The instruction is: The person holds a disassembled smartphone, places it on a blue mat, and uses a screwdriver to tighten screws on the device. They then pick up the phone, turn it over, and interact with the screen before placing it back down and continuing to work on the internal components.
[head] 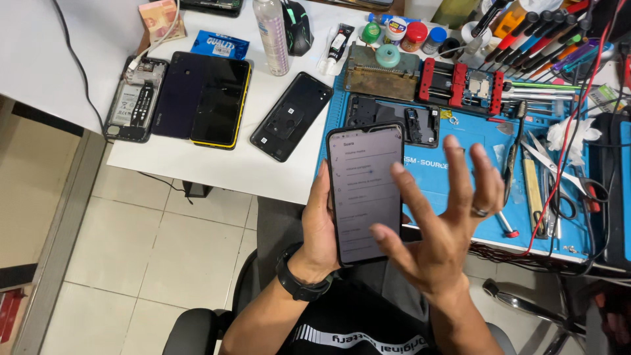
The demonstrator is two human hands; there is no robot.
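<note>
My left hand (320, 227) grips a black smartphone (365, 187) upright from its left side, thumb along the edge. Its screen is lit and shows a grey settings list. My right hand (442, 227) hovers just right of the phone with fingers spread wide, palm turned toward the screen, its thumb near the lower right part of the display. It holds nothing. A ring sits on one finger and a black watch on my left wrist.
A blue work mat (460, 177) holds an opened phone frame (394, 118), a red clamp jig (460, 84), tweezers and screwdrivers (539, 39). On the white table (223, 164) lie several phones (210, 98), a back cover (291, 115), a bottle (271, 36). Tiled floor lies at the left.
</note>
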